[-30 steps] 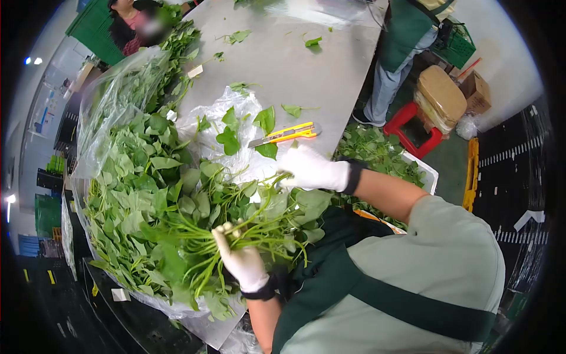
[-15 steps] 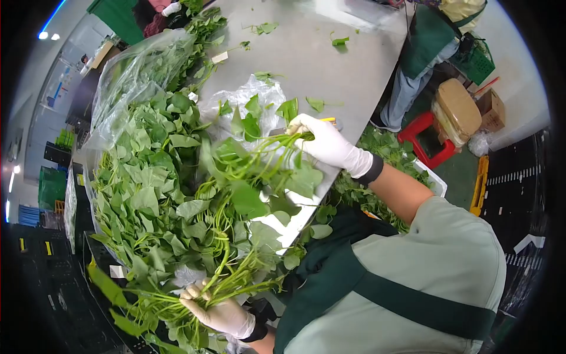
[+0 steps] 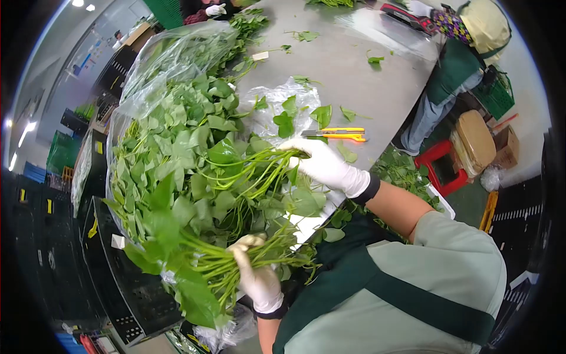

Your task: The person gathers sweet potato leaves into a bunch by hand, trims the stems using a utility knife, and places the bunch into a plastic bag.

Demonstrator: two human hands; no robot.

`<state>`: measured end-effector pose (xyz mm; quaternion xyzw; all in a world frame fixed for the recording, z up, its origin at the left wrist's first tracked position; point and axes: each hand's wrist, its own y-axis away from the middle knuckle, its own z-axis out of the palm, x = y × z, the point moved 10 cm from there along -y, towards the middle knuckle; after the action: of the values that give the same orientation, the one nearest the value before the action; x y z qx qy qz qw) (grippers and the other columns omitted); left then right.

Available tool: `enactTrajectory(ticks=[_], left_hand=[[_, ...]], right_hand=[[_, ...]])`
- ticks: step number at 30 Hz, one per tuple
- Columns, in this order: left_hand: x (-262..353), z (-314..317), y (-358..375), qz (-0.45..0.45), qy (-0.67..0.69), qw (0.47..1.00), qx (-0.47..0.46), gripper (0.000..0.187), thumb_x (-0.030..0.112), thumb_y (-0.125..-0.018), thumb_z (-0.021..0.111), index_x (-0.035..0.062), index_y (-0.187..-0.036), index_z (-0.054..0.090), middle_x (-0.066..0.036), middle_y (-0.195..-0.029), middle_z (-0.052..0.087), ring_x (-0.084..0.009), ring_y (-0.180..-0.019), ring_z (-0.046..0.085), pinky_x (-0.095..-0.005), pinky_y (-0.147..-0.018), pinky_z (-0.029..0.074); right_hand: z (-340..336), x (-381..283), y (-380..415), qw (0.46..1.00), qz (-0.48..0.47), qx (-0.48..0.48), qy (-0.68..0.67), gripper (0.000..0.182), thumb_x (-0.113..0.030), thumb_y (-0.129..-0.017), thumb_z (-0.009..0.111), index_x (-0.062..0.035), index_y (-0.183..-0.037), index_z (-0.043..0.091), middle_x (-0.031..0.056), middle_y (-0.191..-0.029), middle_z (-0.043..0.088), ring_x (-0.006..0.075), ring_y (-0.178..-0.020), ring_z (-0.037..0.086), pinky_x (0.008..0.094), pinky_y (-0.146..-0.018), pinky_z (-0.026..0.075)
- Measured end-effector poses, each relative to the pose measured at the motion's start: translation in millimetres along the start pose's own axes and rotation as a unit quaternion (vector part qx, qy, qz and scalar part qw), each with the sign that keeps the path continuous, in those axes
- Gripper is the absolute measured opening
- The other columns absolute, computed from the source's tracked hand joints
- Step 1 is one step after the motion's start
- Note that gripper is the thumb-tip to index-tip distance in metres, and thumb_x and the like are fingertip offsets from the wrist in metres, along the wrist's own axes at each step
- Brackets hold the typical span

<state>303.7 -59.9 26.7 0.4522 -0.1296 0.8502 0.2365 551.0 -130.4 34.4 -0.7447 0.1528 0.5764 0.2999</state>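
White gloves cover both of my hands. My left hand (image 3: 259, 280), low in the view, is closed around a thick bunch of leafy green stems (image 3: 206, 253), its leaves pointing left. Higher up, my right hand (image 3: 324, 165) pinches a smaller bundle of leafy stems (image 3: 253, 171) by its ends. Behind both bundles spreads a large heap of leafy greens (image 3: 171, 135), partly inside a clear plastic bag (image 3: 132, 88). Just beyond my right hand lie yellow-handled cutters or knives (image 3: 345, 134) on the metal table (image 3: 348, 76), beside crumpled clear plastic (image 3: 300, 97).
Across the table stands another person in a green apron (image 3: 451, 71), a gloved hand near a red and black device (image 3: 410, 19). Loose leaves (image 3: 374, 60) dot the tabletop. Right of the table are a red stool (image 3: 439, 171) and more greens (image 3: 404, 171). Black crates (image 3: 127, 265) stand at left.
The view has shifted, so the table appears farther right. My left hand has moved up and right with its bunch, closer to my right hand. The yellow-handled tools now show more fully.
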Motion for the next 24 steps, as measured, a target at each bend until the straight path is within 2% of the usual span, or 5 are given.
enactTrajectory(ticks=[2, 11, 15, 18, 24], left_hand=[[-12, 6, -2, -0.006, -0.001, 0.999, -0.032, 0.014, 0.019, -0.1, 0.049, 0.0053, -0.099, 0.053, -0.011, -0.102, 0.059, -0.0178, -0.084, 0.056, -0.0388, -0.089, 0.046], [-32, 8, -16, -0.109, 0.054, 0.991, 0.055, 0.042, 0.023, -0.1, 0.049, 0.0017, -0.136, 0.043, -0.009, -0.129, 0.051, -0.0113, -0.089, 0.051, -0.0304, -0.091, 0.043], [-10, 7, -22, -0.007, -0.013, 0.999, 0.029, 0.038, 0.021, -0.101, 0.048, 0.0015, -0.133, 0.046, -0.009, -0.129, 0.052, -0.011, -0.084, 0.05, -0.0295, -0.09, 0.044], [-15, 6, -26, -0.027, -0.043, 0.998, 0.023, 0.035, 0.011, -0.104, 0.035, -0.0038, -0.135, 0.042, -0.009, -0.13, 0.05, -0.0122, -0.088, 0.051, -0.0262, -0.092, 0.043], [-24, 5, -24, -0.082, -0.015, 0.996, 0.033, 0.034, 0.018, -0.103, 0.041, -0.0028, -0.129, 0.047, -0.01, -0.129, 0.052, -0.0126, -0.088, 0.052, -0.0293, -0.092, 0.044]], right_hand=[[17, -6, 1, 0.998, 0.05, -0.022, 0.03, 0.028, -0.006, -0.083, 0.061, -0.0028, -0.111, 0.061, 0.0066, -0.099, 0.065, 0.0135, -0.093, 0.058, 0.0302, -0.084, 0.047], [73, -50, 21, 0.966, -0.129, -0.062, 0.214, 0.023, -0.007, -0.078, 0.063, -0.0043, -0.101, 0.062, 0.012, -0.09, 0.063, 0.0297, -0.084, 0.063, 0.0364, -0.073, 0.051], [77, -39, 22, 0.936, -0.161, -0.071, 0.304, 0.023, -0.011, -0.078, 0.063, -0.0059, -0.1, 0.063, 0.0113, -0.089, 0.063, 0.0303, -0.083, 0.063, 0.0386, -0.07, 0.051], [74, -38, 21, 0.951, -0.132, -0.072, 0.269, 0.028, -0.009, -0.079, 0.06, -0.0065, -0.107, 0.062, 0.012, -0.095, 0.065, 0.0307, -0.087, 0.064, 0.039, -0.076, 0.052], [62, -24, 14, 0.972, -0.114, -0.026, 0.202, 0.032, -0.012, -0.083, 0.057, -0.0127, -0.115, 0.057, 0.0126, -0.102, 0.066, 0.0316, -0.087, 0.066, 0.0395, -0.073, 0.054]])
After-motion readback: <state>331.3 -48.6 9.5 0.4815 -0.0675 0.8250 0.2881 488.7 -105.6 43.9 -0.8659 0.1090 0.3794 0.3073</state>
